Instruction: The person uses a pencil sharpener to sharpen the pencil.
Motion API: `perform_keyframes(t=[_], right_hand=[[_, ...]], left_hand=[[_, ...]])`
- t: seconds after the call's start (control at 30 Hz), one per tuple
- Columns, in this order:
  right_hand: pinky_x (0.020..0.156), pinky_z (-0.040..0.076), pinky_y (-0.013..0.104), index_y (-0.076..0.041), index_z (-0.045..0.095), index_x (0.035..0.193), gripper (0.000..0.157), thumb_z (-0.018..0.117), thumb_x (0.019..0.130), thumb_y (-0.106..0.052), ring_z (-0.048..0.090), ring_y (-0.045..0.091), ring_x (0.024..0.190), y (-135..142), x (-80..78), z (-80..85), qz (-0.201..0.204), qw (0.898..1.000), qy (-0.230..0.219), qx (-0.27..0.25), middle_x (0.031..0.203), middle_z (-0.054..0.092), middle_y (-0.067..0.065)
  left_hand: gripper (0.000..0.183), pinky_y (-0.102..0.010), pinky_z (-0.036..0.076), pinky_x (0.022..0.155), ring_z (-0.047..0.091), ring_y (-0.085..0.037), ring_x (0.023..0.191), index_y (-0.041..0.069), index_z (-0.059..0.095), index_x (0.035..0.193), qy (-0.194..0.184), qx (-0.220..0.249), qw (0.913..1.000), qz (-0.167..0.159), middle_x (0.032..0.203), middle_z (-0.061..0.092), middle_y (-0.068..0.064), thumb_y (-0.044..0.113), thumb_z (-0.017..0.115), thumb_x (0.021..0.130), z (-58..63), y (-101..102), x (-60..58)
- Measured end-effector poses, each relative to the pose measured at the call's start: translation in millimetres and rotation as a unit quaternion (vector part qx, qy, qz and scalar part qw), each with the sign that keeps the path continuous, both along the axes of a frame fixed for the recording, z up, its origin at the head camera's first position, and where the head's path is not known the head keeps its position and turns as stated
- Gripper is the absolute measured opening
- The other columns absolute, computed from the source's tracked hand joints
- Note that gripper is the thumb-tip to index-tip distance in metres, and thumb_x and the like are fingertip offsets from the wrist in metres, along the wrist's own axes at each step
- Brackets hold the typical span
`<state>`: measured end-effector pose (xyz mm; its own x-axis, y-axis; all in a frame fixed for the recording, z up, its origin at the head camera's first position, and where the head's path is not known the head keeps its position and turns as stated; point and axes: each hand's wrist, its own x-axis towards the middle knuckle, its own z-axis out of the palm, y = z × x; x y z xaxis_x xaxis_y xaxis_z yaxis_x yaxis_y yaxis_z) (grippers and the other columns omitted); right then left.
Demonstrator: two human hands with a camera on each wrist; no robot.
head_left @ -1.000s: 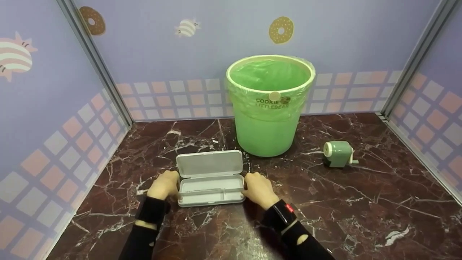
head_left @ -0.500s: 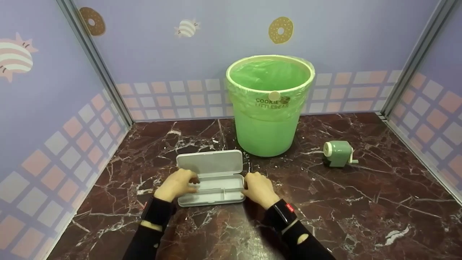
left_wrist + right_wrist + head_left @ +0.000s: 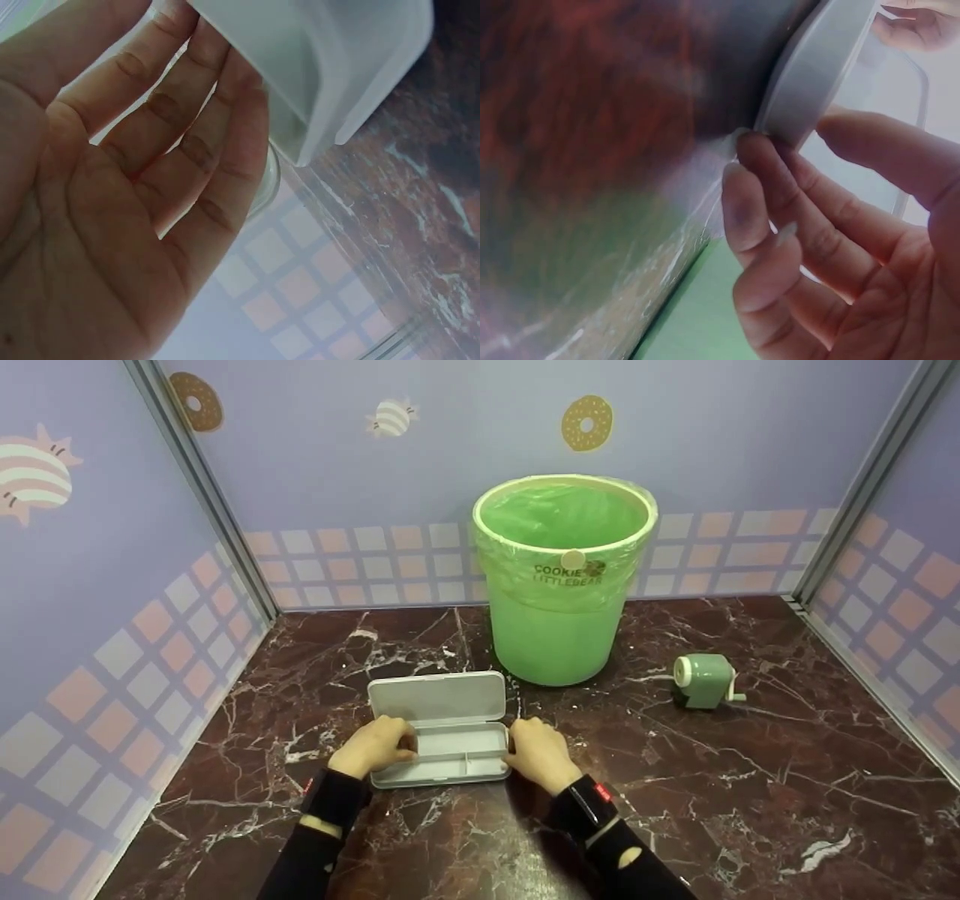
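Observation:
A white pencil case (image 3: 461,741) lies on the table with its lid (image 3: 446,697) raised at the back. Inside, a long divider separates the back compartment from the front, and a short crosspiece splits off the front right. My left hand (image 3: 373,748) reaches over the case's left end, fingers and thumb over the compartments. The left wrist view shows its fingers long and only slightly bent, fingertips hidden behind the white wall. My right hand (image 3: 541,755) grips the right end; in the right wrist view the thumb (image 3: 877,142) lies at the rim and fingers are outside.
A green lined bin (image 3: 559,622) stands behind the case, slightly right. Farther right sits a green hand-crank pencil sharpener (image 3: 703,682). The dark red marbled table (image 3: 712,810) meets purple patterned panels at the back and both sides.
My left hand has moved from the case's left outer end to the right, over its inside, and its thumb and fingers have drawn a little closer. The right hand keeps its place.

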<state>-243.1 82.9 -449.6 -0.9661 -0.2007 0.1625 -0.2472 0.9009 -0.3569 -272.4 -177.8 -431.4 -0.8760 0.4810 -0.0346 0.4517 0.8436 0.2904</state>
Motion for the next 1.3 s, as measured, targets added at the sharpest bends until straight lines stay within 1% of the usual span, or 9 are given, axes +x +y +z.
perform_keyframes(t=[0.17, 0.33, 0.47, 0.57, 0.7, 1.03, 1.17, 1.3], right_hand=[[0.061, 0.055, 0.049, -0.009, 0.060, 0.067, 0.026, 0.083, 0.073, -0.020, 0.069, 0.036, 0.076, 0, 1.1, 1.0, 0.000, 1.000, 0.001, -0.002, 0.079, 0.070, 0.015], [0.061, 0.055, 0.049, -0.009, 0.063, 0.066, 0.023, 0.082, 0.073, -0.019, 0.070, 0.036, 0.076, 0, 0.7, 0.8, 0.002, 1.000, 0.004, -0.002, 0.081, 0.071, 0.015], [0.060, 0.055, 0.049, -0.010, 0.062, 0.065, 0.024, 0.082, 0.074, -0.020, 0.070, 0.036, 0.075, 0, 0.4, 0.4, 0.001, 1.000, 0.004, -0.001, 0.081, 0.072, 0.015], [0.060, 0.055, 0.048, -0.010, 0.062, 0.066, 0.024, 0.082, 0.074, -0.020, 0.070, 0.035, 0.074, 0, 0.3, -0.1, 0.001, 1.000, 0.002, -0.001, 0.081, 0.072, 0.015], [0.061, 0.056, 0.047, -0.010, 0.063, 0.067, 0.022, 0.081, 0.074, -0.019, 0.070, 0.034, 0.073, 0, -0.3, -0.7, 0.001, 1.000, -0.005, -0.003, 0.081, 0.072, 0.015], [0.060, 0.054, 0.048, -0.011, 0.062, 0.065, 0.023, 0.081, 0.074, -0.021, 0.069, 0.035, 0.074, 2, -1.6, -0.2, 0.000, 1.000, -0.006, 0.000, 0.082, 0.071, 0.015], [0.062, 0.055, 0.048, -0.012, 0.070, 0.072, 0.016, 0.079, 0.077, -0.024, 0.070, 0.035, 0.076, 10, -4.7, 3.8, -0.002, 1.000, -0.019, -0.017, 0.084, 0.073, 0.013], [0.067, 0.056, 0.045, -0.012, 0.074, 0.082, 0.014, 0.079, 0.080, -0.025, 0.070, 0.029, 0.074, 29, -10.0, 13.7, -0.024, 0.997, -0.048, -0.048, 0.085, 0.075, 0.010]], left_hand=[[0.012, -0.032, 0.048, 0.066, 0.052, -0.011, 0.066, 0.007, 0.066, 0.076, -0.005, 0.018, 0.9993, -0.031, 0.074, 0.066, -0.003, 0.012, 0.077, 0.082, -0.7, -2, -1.0], [0.012, -0.023, 0.041, 0.061, 0.046, -0.007, 0.064, 0.004, 0.064, 0.081, -0.019, 0.048, 0.9957, -0.077, 0.073, 0.062, -0.004, 0.008, 0.074, 0.083, -2.2, -5, -2.9], [0.012, -0.021, 0.041, 0.060, 0.045, -0.004, 0.063, 0.002, 0.064, 0.081, -0.019, 0.063, 0.9933, -0.095, 0.071, 0.062, -0.003, 0.007, 0.075, 0.082, -1.9, -8, -5.1], [0.012, -0.020, 0.043, 0.061, 0.048, -0.004, 0.063, 0.002, 0.063, 0.080, -0.015, 0.075, 0.9922, -0.099, 0.072, 0.064, -0.005, 0.006, 0.075, 0.081, 1.0, -10, -5.7], [0.011, -0.022, 0.048, 0.063, 0.055, -0.007, 0.066, 0.002, 0.063, 0.083, -0.002, 0.089, 0.9908, -0.102, 0.075, 0.066, -0.006, 0.004, 0.074, 0.082, 8.6, -10, -3.9], [0.007, -0.031, 0.054, 0.068, 0.062, -0.012, 0.070, 0.005, 0.065, 0.084, 0.021, 0.106, 0.9886, -0.104, 0.078, 0.070, -0.005, 0.006, 0.072, 0.084, 31.7, -6, 8.6], [0.007, -0.034, 0.056, 0.072, 0.064, -0.015, 0.073, 0.005, 0.065, 0.084, 0.029, 0.103, 0.9885, -0.107, 0.080, 0.071, -0.006, 0.007, 0.072, 0.084, 37.2, -2, 12.7], [0.006, -0.038, 0.057, 0.074, 0.066, -0.017, 0.075, 0.005, 0.066, 0.085, 0.036, 0.097, 0.9885, -0.110, 0.082, 0.071, -0.006, 0.007, 0.071, 0.085, 41.0, 1, 15.6]])
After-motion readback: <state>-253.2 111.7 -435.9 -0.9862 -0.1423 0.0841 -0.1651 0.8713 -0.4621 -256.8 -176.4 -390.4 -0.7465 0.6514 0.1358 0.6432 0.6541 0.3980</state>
